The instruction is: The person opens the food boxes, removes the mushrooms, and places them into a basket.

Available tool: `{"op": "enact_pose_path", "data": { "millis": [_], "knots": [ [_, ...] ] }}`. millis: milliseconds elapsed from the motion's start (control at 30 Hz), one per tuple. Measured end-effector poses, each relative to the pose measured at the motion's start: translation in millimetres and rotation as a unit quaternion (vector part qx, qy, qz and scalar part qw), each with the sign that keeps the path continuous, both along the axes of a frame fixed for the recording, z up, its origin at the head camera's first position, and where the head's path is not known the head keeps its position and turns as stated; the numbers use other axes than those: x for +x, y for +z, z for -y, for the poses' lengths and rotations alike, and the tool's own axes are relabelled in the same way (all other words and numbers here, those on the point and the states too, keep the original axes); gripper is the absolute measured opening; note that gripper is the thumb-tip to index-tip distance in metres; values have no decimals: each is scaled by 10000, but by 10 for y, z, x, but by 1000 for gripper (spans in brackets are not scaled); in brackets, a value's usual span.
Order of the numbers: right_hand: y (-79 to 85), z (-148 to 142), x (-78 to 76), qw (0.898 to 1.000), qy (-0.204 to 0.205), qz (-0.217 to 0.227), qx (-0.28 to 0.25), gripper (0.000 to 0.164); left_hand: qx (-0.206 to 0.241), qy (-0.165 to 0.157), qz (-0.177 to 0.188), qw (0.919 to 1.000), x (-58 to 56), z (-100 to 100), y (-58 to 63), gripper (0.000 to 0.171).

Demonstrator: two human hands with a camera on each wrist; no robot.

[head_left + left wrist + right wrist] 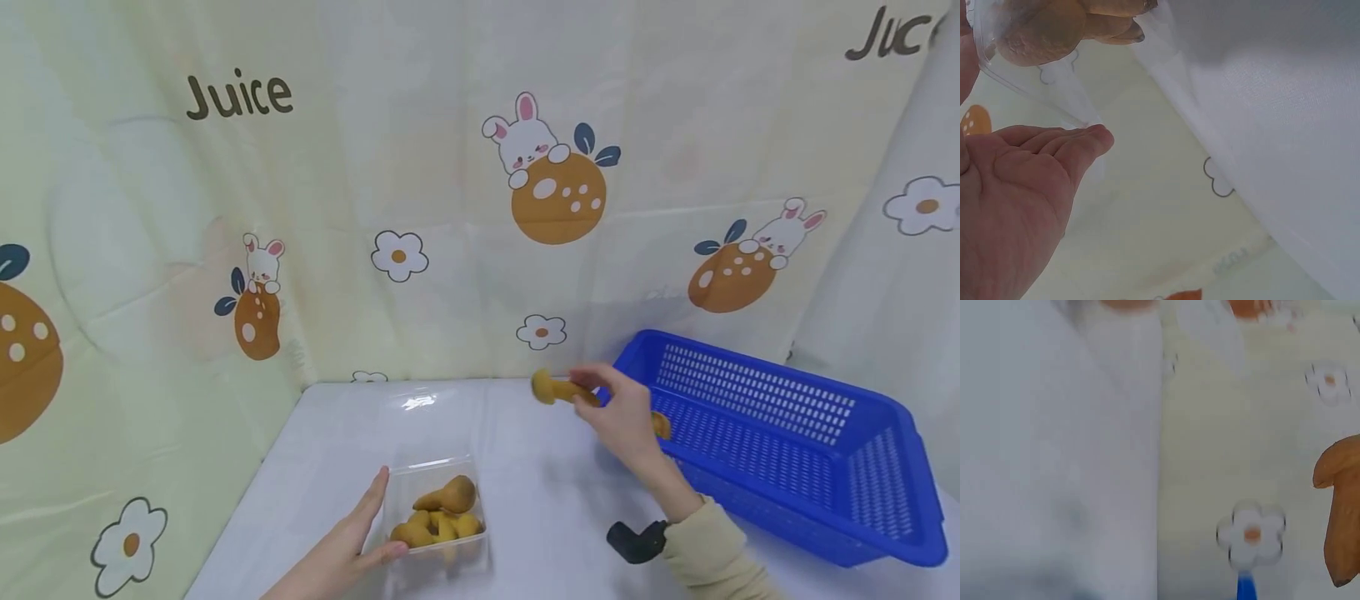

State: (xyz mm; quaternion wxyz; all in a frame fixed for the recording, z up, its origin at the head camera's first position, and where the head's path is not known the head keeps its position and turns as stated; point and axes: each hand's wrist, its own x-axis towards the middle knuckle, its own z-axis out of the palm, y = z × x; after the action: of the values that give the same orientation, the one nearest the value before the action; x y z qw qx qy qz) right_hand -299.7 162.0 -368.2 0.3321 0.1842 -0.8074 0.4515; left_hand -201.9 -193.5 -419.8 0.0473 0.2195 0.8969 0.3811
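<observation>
My right hand (618, 417) pinches the stem of a brown mushroom (552, 390) above the table, left of the blue basket. In the right wrist view the same mushroom (1344, 506) shows its cap and stem at the right edge. My left hand (341, 537) lies against a clear plastic box (431, 475), straight fingers along its left wall and thumb at the front left corner. Several brown mushrooms (453, 496) lie in the box. The left wrist view shows the left hand (1029, 181) beneath the box's edge, with mushrooms (1044, 31) visible through the plastic.
A large blue plastic basket (780, 500) with perforated walls stands on the right. Near its left wall lies another brownish piece (661, 425), partly hidden by the right hand. A white cover lies over the table (345, 442), and a printed curtain (450, 167) hangs behind it.
</observation>
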Motion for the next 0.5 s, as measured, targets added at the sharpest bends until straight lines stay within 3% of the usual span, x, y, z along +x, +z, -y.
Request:
{"op": "enact_pose_path", "data": {
  "millis": [100,200,367,500],
  "knots": [
    [-10,-344,-52,9988,-479,82,-39,33,8,25,53,10000,4,3,4,94],
    [-122,-634,-135,9962,-833,238,-121,30,-20,48,44,10000,12,6,13,94],
    [-541,-1065,-433,9916,-1278,153,112,31,26,19,60,10000,24,2,23,94],
    [-743,-1220,-567,9886,-1462,50,360,31,52,9,30,10000,30,-7,26,94]
  ]
}}
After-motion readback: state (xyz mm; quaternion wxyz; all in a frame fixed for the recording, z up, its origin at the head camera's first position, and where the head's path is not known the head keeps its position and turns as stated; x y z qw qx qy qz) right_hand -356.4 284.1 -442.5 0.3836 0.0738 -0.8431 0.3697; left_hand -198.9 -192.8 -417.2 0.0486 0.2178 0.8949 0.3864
